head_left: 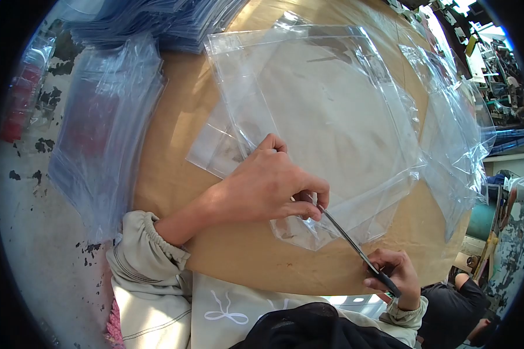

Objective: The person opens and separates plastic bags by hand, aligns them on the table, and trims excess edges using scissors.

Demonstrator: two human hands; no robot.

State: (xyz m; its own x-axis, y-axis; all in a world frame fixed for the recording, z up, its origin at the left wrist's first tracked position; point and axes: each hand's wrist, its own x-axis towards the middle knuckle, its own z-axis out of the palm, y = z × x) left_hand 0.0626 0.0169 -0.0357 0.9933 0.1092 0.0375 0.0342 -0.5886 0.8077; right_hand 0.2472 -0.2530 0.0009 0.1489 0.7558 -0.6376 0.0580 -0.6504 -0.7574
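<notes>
Clear plastic bags (337, 110) lie overlapping on the brown table covering in front of me. My left hand (268, 186) rests over their near left side, thumb and forefinger pinched on the near edge of a clear bag. In my right hand (397, 270) is a pair of scissors (352, 243) with dark handles. Its long metal blades point up and left, and the tips reach my left fingertips at the plastic. How far the blades are apart cannot be made out.
A thick stack of clear bags (157, 20) lies at the back left, with another pile (102, 128) below it. More loose plastic (454, 128) lies at the right. Red packaging (26, 99) is at the far left. A person in dark clothing (451, 311) is at the lower right.
</notes>
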